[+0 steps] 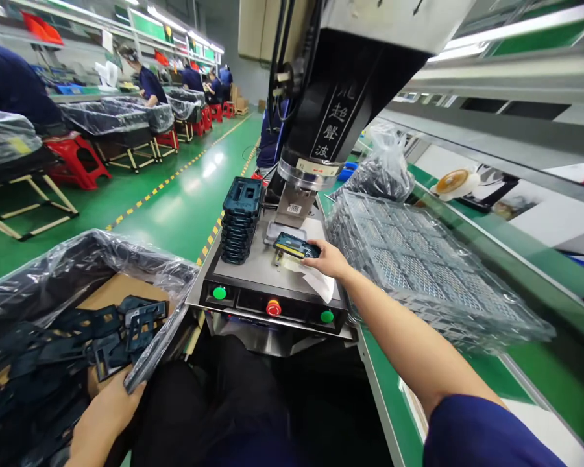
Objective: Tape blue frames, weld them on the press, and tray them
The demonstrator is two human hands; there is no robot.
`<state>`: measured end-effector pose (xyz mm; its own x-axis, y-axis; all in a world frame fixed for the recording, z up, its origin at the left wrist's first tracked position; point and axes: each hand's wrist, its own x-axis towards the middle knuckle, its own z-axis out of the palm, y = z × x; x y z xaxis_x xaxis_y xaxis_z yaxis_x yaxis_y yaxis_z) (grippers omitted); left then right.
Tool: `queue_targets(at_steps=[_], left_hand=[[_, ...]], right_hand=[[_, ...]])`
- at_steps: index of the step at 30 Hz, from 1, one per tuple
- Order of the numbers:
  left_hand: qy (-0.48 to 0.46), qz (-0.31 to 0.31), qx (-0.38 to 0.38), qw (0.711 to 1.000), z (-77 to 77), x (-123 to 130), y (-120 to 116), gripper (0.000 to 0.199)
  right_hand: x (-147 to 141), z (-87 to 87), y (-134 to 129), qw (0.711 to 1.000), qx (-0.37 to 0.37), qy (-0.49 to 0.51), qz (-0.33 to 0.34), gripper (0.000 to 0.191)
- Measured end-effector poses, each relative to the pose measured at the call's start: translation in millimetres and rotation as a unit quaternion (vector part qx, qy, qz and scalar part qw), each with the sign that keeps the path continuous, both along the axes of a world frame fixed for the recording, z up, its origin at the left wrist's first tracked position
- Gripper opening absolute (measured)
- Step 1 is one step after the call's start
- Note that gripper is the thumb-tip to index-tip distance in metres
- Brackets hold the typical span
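"Black trousers at bottom centre. What's beside them?"

"Left hand, lower left, fingers curled against a dark plastic frame tilted on the edge of a film-lined carton, more frames piled inside. Can't tell if they're pinching it."

"Right hand?"

"Fingers pressed together, lying on a dark teal part. That part sits on white paper on the steel plate of an ultrasonic welder. Green buttons and a red stop button along the front."

"Further out?"

"Stacked frames behind, a film-wrapped mesh tray right, co-workers at benches upper left."
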<state>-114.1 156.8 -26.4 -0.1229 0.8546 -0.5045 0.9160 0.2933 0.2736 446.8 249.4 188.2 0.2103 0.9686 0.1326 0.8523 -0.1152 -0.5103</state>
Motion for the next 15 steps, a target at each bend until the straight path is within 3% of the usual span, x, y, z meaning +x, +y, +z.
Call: queue_targets(at_steps=[7, 15], left_hand=[[-0.023, -0.005, 0.026, 0.999, 8.7, 10.0, -2.0, 0.048], [-0.048, -0.018, 0.04, 0.998, 1.9, 10.0, 2.3, 0.041]], right_hand=[[29.0, -10.1, 66.5, 0.998, -0.014, 0.058, -0.024, 0.065], [30.7, -6.9, 104.2, 0.993, -0.055, 0.098, 0.036, 0.054]])
